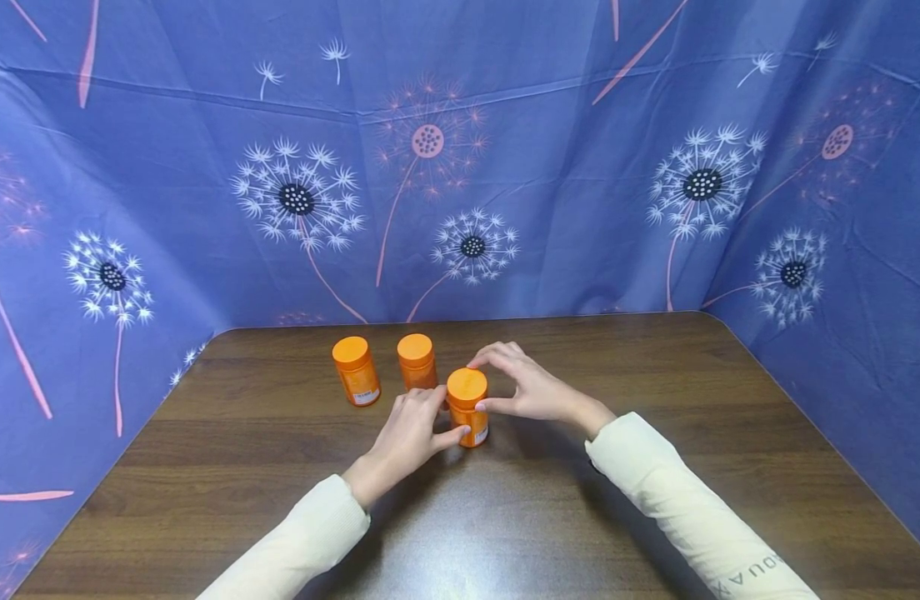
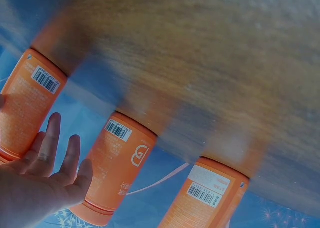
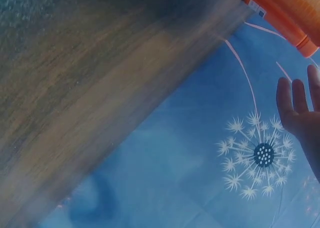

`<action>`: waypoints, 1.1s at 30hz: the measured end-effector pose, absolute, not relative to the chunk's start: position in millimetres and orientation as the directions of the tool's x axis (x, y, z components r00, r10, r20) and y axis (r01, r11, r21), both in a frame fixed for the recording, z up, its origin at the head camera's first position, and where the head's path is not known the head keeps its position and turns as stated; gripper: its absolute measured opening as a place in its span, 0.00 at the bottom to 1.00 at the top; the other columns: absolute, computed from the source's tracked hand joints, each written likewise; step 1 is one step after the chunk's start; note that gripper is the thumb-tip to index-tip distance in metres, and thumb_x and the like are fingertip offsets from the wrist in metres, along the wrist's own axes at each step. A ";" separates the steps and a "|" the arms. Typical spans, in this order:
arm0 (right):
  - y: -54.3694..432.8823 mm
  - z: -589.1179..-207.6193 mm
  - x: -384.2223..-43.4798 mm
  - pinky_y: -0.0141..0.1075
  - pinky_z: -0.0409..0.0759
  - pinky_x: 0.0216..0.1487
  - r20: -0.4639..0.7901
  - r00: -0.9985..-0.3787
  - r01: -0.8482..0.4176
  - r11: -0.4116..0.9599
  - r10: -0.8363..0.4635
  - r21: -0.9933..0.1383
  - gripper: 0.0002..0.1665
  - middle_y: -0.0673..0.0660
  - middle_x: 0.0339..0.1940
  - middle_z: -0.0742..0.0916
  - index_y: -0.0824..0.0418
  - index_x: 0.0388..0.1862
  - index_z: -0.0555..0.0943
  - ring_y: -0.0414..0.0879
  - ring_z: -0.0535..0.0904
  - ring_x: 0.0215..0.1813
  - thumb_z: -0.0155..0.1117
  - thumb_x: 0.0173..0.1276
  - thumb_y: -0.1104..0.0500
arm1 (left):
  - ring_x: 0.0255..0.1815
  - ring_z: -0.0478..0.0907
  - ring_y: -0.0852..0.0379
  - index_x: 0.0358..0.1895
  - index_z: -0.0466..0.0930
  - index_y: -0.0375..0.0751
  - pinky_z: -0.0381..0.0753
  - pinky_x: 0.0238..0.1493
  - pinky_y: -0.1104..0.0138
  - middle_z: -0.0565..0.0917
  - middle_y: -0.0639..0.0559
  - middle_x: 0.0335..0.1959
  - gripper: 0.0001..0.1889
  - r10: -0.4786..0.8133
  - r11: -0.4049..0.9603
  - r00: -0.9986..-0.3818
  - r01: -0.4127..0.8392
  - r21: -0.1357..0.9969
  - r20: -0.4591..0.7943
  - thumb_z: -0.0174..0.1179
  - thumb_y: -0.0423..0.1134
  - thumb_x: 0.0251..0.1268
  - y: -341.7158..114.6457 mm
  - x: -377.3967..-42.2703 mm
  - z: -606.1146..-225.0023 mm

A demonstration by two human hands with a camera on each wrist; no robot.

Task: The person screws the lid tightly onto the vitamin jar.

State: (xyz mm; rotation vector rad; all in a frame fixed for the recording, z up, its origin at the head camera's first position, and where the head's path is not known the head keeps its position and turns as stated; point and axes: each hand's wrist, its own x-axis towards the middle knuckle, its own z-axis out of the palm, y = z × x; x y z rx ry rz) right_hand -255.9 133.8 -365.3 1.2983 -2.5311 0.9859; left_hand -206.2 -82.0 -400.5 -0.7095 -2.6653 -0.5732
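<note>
My left hand [image 1: 407, 429] holds an orange pill bottle [image 1: 466, 423] upright on the table, thumb at its front and fingers along its left side. My right hand [image 1: 531, 387] is at the bottle's orange cap [image 1: 467, 385], with thumb and index finger bent round the cap's right side. In the left wrist view, the same bottle [image 2: 30, 108] shows its barcode label beside the left fingers [image 2: 47, 148]. The right wrist view catches only several spread fingers [image 3: 298, 95] near orange bottles at the corner.
Two more capped orange bottles stand behind and to the left, one in the middle [image 1: 417, 360] and one farther left [image 1: 357, 375]. They rest on a dark wooden table [image 1: 205, 467]. A blue dandelion-print cloth [image 1: 557, 208] hangs along the table's back and sides.
</note>
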 end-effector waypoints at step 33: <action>137.5 -364.4 -255.6 0.53 0.54 0.66 0.346 -0.622 -0.747 0.398 -0.703 -0.534 0.34 0.49 0.60 0.74 0.54 0.62 0.68 0.46 0.64 0.62 0.67 0.56 0.51 | 0.37 0.75 0.56 0.41 0.73 0.47 0.70 0.43 0.56 0.82 0.53 0.32 0.21 0.395 0.800 -0.829 0.522 0.296 0.395 0.64 0.56 0.49 -81.5 -205.9 -399.6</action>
